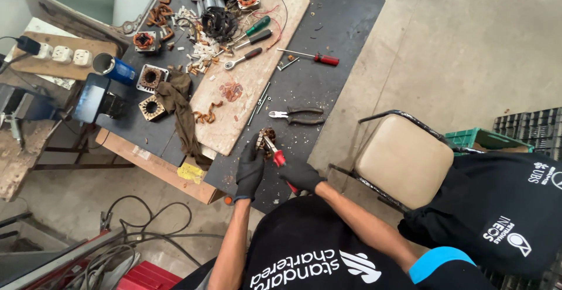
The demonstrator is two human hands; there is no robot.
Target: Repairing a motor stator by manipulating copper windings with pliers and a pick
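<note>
Both my hands wear black gloves. My left hand (250, 170) grips a small motor stator with copper windings (267, 137) at the near edge of the dark workbench (328, 38). My right hand (300, 174) holds red-handled pliers (275, 153), whose jaws reach into the stator's windings. A second pair of pliers with dark handles (297, 115) lies on the bench just beyond my hands.
A wooden board (249, 91) carries screwdrivers (256, 29), a ratchet wrench (242, 58), copper scraps and several stators. A brown rag (180, 105) drapes left. A padded chair (404, 158) stands right, with a person in black beside it. Cables lie on the floor at lower left.
</note>
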